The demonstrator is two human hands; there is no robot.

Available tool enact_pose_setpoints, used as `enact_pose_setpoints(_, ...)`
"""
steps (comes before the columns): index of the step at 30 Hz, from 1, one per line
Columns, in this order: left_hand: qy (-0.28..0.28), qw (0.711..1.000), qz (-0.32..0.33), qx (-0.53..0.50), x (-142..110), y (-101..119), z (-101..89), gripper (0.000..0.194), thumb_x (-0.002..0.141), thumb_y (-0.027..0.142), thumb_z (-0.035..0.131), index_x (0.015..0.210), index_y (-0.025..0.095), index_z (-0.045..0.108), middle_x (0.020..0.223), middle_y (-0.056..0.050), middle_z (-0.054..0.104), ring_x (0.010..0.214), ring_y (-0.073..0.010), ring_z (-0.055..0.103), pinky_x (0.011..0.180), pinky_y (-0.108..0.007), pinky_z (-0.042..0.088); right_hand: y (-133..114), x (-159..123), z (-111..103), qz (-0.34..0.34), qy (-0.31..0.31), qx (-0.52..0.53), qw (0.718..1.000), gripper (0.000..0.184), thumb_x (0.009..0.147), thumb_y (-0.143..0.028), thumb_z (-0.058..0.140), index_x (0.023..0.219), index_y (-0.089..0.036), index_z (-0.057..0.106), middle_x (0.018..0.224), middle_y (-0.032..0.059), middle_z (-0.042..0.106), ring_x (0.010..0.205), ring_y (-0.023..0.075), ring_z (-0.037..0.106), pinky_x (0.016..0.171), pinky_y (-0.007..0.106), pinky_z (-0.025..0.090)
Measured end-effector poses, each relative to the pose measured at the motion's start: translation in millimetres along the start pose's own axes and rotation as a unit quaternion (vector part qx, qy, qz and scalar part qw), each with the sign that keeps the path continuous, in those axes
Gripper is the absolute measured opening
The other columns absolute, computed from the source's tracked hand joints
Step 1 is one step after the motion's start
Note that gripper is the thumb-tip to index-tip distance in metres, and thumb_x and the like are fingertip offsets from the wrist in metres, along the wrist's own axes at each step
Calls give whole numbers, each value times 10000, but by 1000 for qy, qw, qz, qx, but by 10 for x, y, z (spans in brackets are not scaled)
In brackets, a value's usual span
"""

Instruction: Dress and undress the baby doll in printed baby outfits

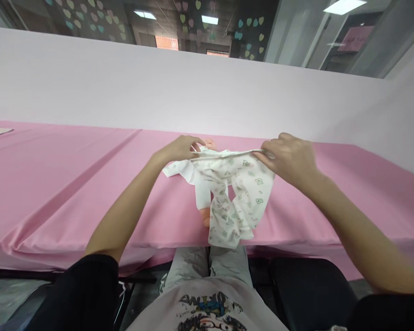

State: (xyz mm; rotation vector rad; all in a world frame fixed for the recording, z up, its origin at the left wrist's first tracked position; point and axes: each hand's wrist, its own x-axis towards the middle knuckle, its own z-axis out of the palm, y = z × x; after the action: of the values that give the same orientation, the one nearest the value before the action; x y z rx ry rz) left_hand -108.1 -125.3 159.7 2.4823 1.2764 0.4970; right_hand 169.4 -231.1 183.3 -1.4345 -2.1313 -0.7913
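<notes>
**Printed baby pants (pixel 250 181) stretched between left fingers (pixel 197 140) and right fingers (pixel 266 162)**

The left fingers pinch one end of the waistband (pixel 232 154); the right fingers grip the other, drawing it taut. Both legs hang below the fingers, partly covering a doll (pixel 203 195) in white clothing. Its head lies just beside the left fingertips, one foot below them. The pink-covered desk (pixel 100 184) spreads beneath both sets of fingers.

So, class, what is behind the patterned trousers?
Partly showing behind the trousers is a doll: its head, a white sleeve and one leg. Much of its body is covered, so its other leg cannot be made out.
</notes>
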Motion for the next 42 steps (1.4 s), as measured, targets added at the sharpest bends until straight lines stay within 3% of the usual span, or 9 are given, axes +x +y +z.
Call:
enact_pose_setpoints(3,7,999,-23,-28,76,-4,-378,486,696,368,676,1152,205,632,1055,-80,668,922,-209,633,747,-288,513,215,145,-108,-32,3,-52,998,402,883,-434,453,612,-170,588,571,71,576,688,193,488,518,268,147)
enact_pose_setpoints(7,151,978,43,-141,110,276,-858,435,723,286,716,1127,151,630,956,-89,662,756,-170,619,678,-333,518,401,385,-378,7,61,-136,989,384,892,-468,457,727,-174,640,643,75,606,764,221,530,513,287,173)
enact_pose_setpoints(11,233,936,133,-228,155,582,-1020,403,803,147,635,1197,137,551,984,-48,641,827,-128,576,758,-316,488,420,455,-468,56,159,-134,976,291,886,-405,477,752,-197,630,722,95,621,802,248,553,568,322,276)
enact_pose_setpoints(16,136,910,67,-387,253,545,-579,384,733,-17,520,1071,135,619,905,-17,639,714,-93,597,638,-221,458,436,238,-29,69,176,2,982,227,839,-361,556,657,-228,579,656,62,612,728,234,573,611,335,371)
enact_pose_setpoints(21,115,812,48,-570,238,380,8,363,693,74,562,1029,190,639,932,-17,627,707,-95,602,560,-188,450,305,52,346,95,237,124,959,140,820,-186,507,857,-232,634,783,49,663,827,240,613,764,398,469)
enact_pose_setpoints(25,105,781,39,-614,265,432,282,253,720,144,610,959,209,659,1038,-19,622,676,-80,562,514,-182,424,-205,80,545,-3,123,276,953,268,813,-111,442,997,-219,604,965,51,678,939,223,616,852,415,484)
enact_pose_setpoints(30,145,758,15,-635,327,368,397,171,797,206,573,934,219,674,914,-8,621,608,-71,512,509,-194,411,-590,259,847,72,4,397,915,310,842,-380,584,1107,-232,521,1026,53,652,937,222,617,774,370,510)
enact_pose_setpoints(36,155,777,-6,-609,367,151,401,111,789,260,623,884,222,666,935,-5,613,639,-75,513,514,-187,404,-535,452,1161,72,-4,439,895,279,766,-384,673,952,-236,525,926,21,630,863,201,596,739,341,484)
enact_pose_setpoints(42,198,865,8,-462,386,131,464,195,813,373,609,956,246,651,875,-15,604,615,-93,516,509,-219,383,-598,491,1232,8,11,487,873,240,700,-152,588,616,-213,371,721,2,527,702,160,506,633,294,409)
